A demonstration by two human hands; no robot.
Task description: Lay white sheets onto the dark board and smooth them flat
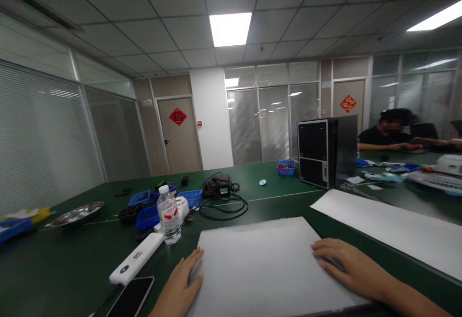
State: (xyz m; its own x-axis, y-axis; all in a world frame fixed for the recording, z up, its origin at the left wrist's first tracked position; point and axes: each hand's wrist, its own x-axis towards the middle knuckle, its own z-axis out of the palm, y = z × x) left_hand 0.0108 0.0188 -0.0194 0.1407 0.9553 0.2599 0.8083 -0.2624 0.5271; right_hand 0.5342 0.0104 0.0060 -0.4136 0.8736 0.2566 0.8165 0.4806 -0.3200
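A large white flat-topped panel (pixel 256 264) lies in front of me, with a dark strip along its near edge. My left hand (pixel 182 281) rests along its left side, fingers stretched out and touching the edge. At the opposite side, my right hand (pixel 350 264) touches the edge with its fingers extended and the thumb lower down. How far the fingertips reach under the sides is hidden. Left of the panel stand a clear water bottle (pixel 169 218) with a white cap, a long white device (pixel 137 258) and a dark-screened phone (pixel 132 297).
Blue bins (pixel 147 217) and a black power adapter (pixel 218 187) with coiled cable lie beyond the bottle. A black computer tower (pixel 313 153) stands back right, near a long white sheet (pixel 390 225). A metal tray (pixel 77 214) sits left. Another person (pixel 382 132) sits far right.
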